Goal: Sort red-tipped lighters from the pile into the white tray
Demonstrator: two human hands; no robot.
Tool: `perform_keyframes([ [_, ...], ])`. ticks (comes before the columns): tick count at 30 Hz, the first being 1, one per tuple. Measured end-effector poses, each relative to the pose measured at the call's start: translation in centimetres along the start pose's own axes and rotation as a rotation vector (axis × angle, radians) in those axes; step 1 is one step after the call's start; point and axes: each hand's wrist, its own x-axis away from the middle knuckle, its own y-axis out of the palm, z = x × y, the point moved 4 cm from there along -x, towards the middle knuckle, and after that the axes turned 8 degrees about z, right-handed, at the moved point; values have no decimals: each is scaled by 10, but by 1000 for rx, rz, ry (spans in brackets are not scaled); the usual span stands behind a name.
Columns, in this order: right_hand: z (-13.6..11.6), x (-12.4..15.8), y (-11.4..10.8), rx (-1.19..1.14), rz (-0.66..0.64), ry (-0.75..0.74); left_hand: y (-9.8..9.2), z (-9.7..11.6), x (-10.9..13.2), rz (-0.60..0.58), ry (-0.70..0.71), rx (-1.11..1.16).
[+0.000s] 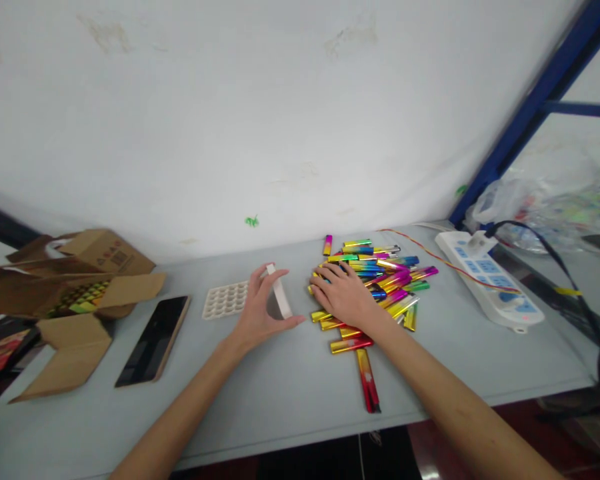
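Observation:
My left hand [260,310] is curved around a slim white box [280,293] that stands tilted on the table. Its fingers are at the upper end and its thumb is by the lower end. Just left of it lies a white tray [224,300] with rows of round hollows, partly covered by the hand. My right hand [344,293] rests palm down, fingers slightly bent and apart, on the left side of a pile of shiny multicoloured lighters [395,280]. Whatever is under its palm is hidden. One red and gold lighter [368,380] lies nearer the front edge.
A black-screened phone [155,340] lies left of the tray. Beyond it an open cardboard box [125,291] holds several yellowish items. At right are a white power strip [490,280] with plugs, a thin red-yellow wire [430,250] and a black cable [575,287]. A wall [280,133] backs the table.

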Motion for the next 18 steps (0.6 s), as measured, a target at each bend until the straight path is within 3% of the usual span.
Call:
perform_keyframes([
  [4,2,-1,-4,-43,-21,7,-6,9,8,148,22,-112],
  [7,3,-1,-5,-73,-27,24,-9,25,24,192,36,-277],
  [12,2,0,-5,-87,-26,22,-27,38,63,135,14,-481],
  [18,2,2,0,-89,-8,41,-52,22,103,83,12,-555],
])
